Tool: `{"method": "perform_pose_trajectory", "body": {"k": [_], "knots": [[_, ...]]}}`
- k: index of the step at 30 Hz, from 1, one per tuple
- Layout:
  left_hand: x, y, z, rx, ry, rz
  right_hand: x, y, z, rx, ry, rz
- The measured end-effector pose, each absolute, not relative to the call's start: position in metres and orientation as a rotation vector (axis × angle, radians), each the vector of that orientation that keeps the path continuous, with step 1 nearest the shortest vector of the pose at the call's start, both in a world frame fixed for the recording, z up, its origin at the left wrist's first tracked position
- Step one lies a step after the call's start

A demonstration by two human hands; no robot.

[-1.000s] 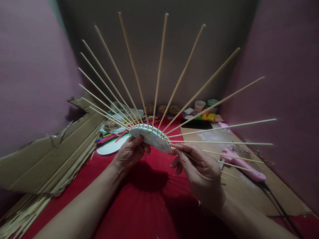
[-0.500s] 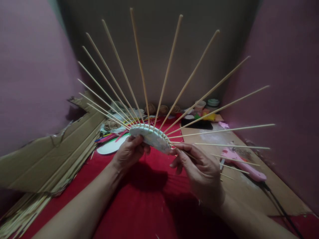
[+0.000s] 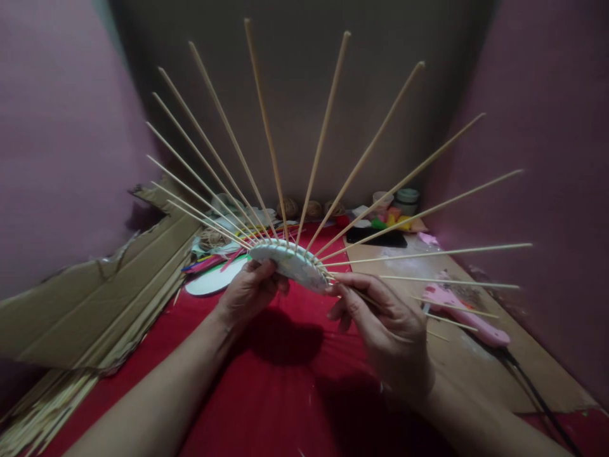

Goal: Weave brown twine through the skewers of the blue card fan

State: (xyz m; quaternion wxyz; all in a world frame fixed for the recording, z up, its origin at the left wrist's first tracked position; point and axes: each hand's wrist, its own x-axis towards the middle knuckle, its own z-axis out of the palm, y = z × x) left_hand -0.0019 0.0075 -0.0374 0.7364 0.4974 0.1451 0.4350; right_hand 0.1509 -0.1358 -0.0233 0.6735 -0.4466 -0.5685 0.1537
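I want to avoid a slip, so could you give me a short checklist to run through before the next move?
1. White disc held: ok, the left hand grips its near left edge.
2. Right hand in place: ok, at the disc's right edge, with a stick between thumb and forefinger.
3. Long sticks spread: ok along the top, fanned apart; cannot tell near the right hand, which partly hides some.
4. Sticks firmly fixed at the rim: cannot tell.
5. Pink glue gun out of the hands: ok, it lies on the brown board at the right.
6. Glue gun cold: cannot tell.
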Motion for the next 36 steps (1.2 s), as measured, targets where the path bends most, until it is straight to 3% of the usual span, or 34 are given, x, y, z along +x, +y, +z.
{"method": "perform_pose_trajectory", "body": {"k": [20, 26, 36], "knots": [[-0.002, 0.007, -0.036, 1.097, 0.307, 0.957, 0.152, -0.133, -0.021, -1.016, -1.293, 0.379], [-0.002, 0.006, -0.035, 1.079, 0.283, 0.956, 0.155, -0.133, -0.019, -1.021, -1.256, 0.520], [0.001, 0.006, -0.035, 1.020, 0.189, 1.006, 0.150, -0.145, -0.006, -1.051, -1.327, 0.267]]}}
